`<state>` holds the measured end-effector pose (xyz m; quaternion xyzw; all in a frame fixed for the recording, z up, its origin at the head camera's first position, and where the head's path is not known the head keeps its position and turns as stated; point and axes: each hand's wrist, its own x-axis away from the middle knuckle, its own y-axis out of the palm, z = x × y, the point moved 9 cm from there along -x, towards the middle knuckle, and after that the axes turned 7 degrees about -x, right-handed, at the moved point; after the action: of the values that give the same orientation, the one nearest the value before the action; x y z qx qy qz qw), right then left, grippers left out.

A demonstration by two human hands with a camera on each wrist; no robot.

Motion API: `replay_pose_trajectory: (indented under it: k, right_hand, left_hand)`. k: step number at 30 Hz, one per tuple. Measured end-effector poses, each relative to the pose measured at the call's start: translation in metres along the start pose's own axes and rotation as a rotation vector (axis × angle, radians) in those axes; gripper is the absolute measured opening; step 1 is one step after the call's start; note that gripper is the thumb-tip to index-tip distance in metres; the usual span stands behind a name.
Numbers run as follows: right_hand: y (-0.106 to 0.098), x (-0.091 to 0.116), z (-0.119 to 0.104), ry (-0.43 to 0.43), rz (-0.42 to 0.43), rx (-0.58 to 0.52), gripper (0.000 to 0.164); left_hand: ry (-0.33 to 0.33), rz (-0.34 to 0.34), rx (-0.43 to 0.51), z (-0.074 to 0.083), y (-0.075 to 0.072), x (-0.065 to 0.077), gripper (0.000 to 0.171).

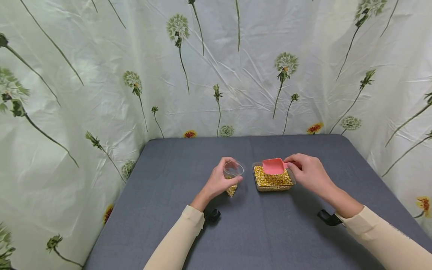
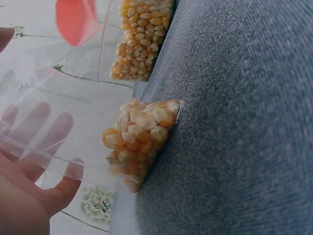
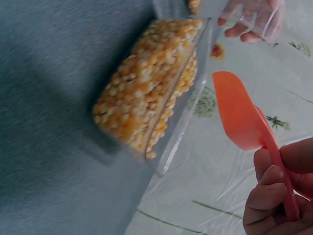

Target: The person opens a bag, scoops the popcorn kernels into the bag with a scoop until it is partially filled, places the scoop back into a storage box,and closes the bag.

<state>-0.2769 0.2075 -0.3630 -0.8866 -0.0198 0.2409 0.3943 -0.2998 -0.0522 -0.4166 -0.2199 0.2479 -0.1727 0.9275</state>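
Note:
My left hand (image 1: 217,182) holds a clear plastic bag (image 2: 90,95) by its upper part, thumb on one side and fingers on the other. The bag's mouth is spread into a round opening. Corn kernels (image 2: 142,132) fill its bottom corner, which is at the tabletop. To the right, a clear rectangular container (image 3: 177,147) is filled with yellow corn kernels (image 3: 146,78). Above it, my right hand (image 1: 309,173) grips a coral-red scoop (image 1: 274,166) by the handle. The scoop is held over the container, apart from the kernels in the right wrist view; its inside is hidden there.
A grey cloth-covered table (image 1: 162,210) lies under everything. Behind and beside it hangs a pale curtain (image 1: 236,93) printed with dandelions. Dark wrist devices (image 1: 212,215) sit below both sleeves.

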Motion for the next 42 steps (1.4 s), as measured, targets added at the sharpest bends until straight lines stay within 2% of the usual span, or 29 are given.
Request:
replay_pose_trajectory:
  k: [7, 15, 18, 24, 33, 38, 42]
  right_hand:
    - [0.003, 0.004, 0.023, 0.082, -0.070, 0.054, 0.016]
    - [-0.008, 0.004, 0.027, 0.068, -0.080, 0.104, 0.014]
    - [-0.011, 0.003, 0.022, 0.012, -0.060, 0.129, 0.012]
    - [-0.009, 0.003, 0.007, -0.179, -0.030, 0.224, 0.015]
    - [0.003, 0.011, -0.003, -0.405, -0.058, 0.366, 0.037]
    - [0.010, 0.016, -0.005, -0.492, -0.059, 0.428, 0.041]
    - [0.013, 0.018, -0.005, -0.491, -0.059, 0.422, 0.039]
  left_hand:
    - [0.004, -0.004, 0.002, 0.001, 0.000, 0.000, 0.052]
    - [0.008, -0.010, -0.007, 0.002, 0.000, -0.001, 0.054]
    - [0.008, -0.011, -0.005, 0.002, 0.000, 0.000, 0.054]
    - [-0.001, -0.012, -0.012, 0.001, 0.000, 0.000, 0.055]
    - [-0.007, -0.008, -0.014, 0.002, 0.001, 0.000, 0.054]
    - [-0.013, -0.015, -0.038, 0.001, 0.001, 0.000, 0.054]
    - [-0.015, -0.021, -0.043, 0.002, 0.001, 0.000, 0.054]
